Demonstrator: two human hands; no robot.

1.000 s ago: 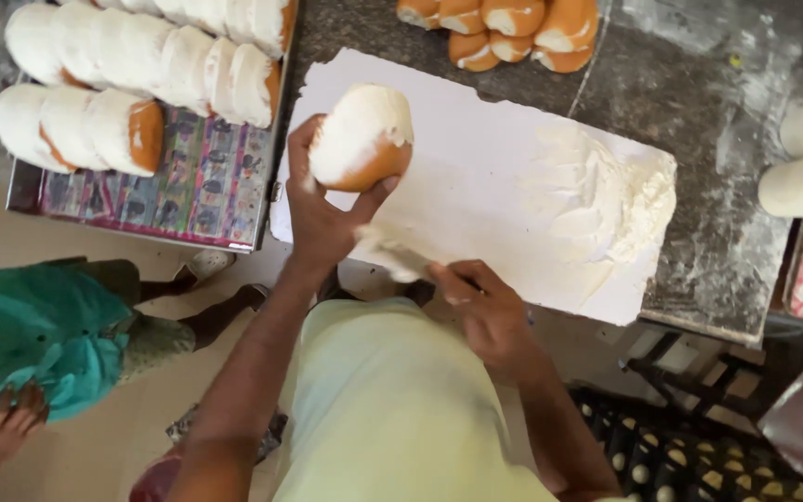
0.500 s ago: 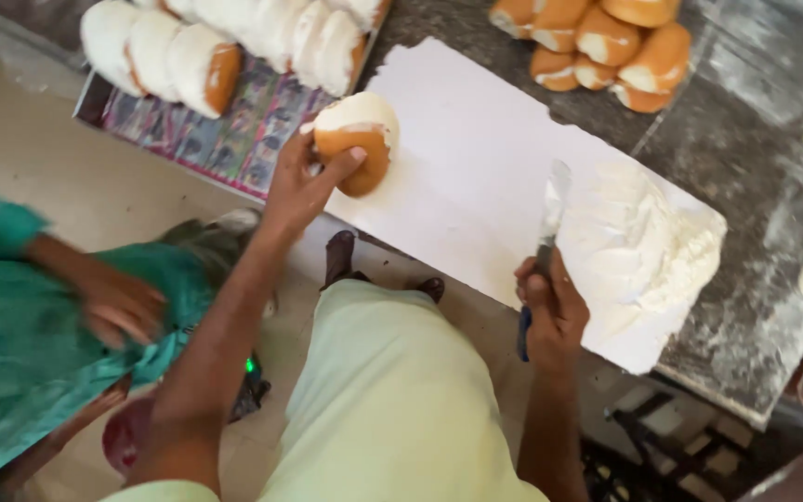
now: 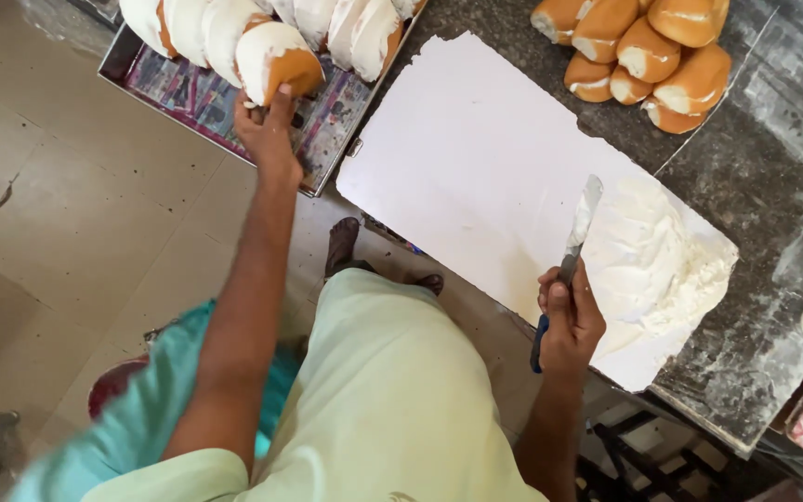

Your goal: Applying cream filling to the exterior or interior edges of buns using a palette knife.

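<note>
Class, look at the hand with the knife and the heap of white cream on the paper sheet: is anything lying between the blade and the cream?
Nothing visible does. The right hand holds the knife with its blade tip at the edge of the cream on the paper sheet; only bare sheet lies beside it.

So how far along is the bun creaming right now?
Done: a row of cream-filled buns stands in the tray. In hand: the left hand sets a filled bun there; the right hand holds the spatula. Left: plain buns and a heap of cream on the white sheet.
</note>
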